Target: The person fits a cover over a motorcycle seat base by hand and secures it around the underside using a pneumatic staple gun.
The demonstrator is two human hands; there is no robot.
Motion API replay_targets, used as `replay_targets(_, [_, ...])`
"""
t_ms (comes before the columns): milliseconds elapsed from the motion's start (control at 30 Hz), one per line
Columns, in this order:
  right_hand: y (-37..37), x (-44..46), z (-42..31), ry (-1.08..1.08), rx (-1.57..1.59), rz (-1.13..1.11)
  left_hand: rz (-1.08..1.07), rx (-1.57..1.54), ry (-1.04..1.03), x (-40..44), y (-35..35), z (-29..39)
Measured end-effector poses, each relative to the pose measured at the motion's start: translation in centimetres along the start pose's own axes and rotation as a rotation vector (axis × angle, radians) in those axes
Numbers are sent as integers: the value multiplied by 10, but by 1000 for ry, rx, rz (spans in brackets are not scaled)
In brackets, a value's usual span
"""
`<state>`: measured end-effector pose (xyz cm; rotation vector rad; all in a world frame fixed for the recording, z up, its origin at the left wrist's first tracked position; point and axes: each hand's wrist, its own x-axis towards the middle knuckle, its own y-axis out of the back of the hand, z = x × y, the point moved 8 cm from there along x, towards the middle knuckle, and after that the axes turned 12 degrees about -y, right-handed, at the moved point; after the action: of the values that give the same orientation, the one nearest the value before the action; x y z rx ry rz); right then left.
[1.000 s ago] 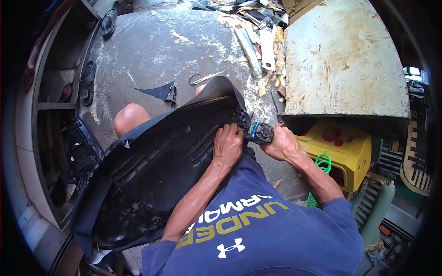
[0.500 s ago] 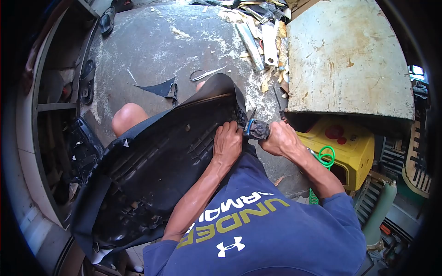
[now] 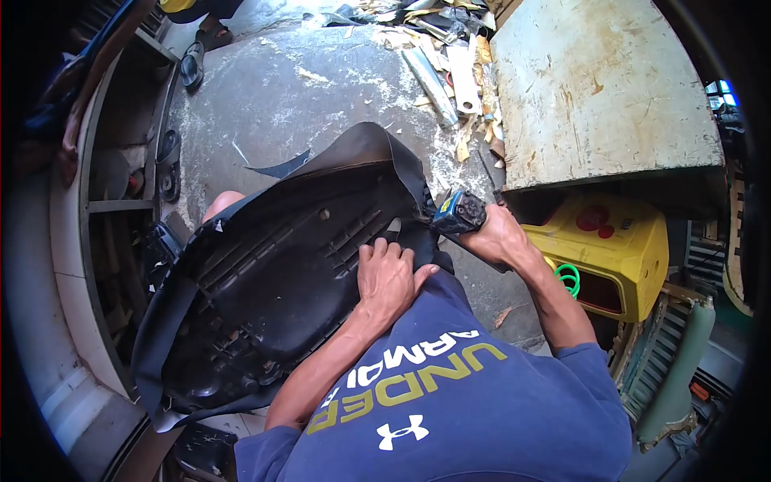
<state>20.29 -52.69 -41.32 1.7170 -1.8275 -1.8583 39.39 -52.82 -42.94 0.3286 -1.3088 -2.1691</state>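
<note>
A long black moulded base [image 3: 281, 265], looking like a seat's underside, lies across my lap with loose black sheet material [image 3: 353, 149] around its rim. My left hand [image 3: 389, 281] rests on the near right part of it, fingers bent over the edge material; a small shiny piece shows just beyond the fingertips. Wrapped round a black and blue tool [image 3: 459, 212], my right hand [image 3: 496, 237] is at the right end of the base. The tool's nose is close to the folded material there. What lies under the left fingers is hidden.
Scraps and a metal tube [image 3: 430, 84] lie at the back. A worn pale board [image 3: 602, 96] stands at right above a yellow case [image 3: 602, 249] with a green coiled hose [image 3: 567, 279]. Sandals [image 3: 191, 66] are at left; part of another person shows at top left.
My left hand has moved back from the right end of the base, toward my body. The base's right end has risen slightly. Another person's foot and clothing have come into view at top left.
</note>
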Motion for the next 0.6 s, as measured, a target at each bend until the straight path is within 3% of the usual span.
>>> replay_targets(133, [-11, -3, 20, -31, 38, 2, 112, -143, 14, 19, -4, -22])
replay_targets(167, [-13, -1, 21, -36, 33, 18, 255, 20, -52, 15, 12, -16])
replay_targets(333, [-14, 0, 2, -24, -59, 58, 166, 126, 25, 10, -14, -21])
replay_targets(600, [-35, -45, -9, -54, 5, -164, 177, 154, 40, 14, -14, -28])
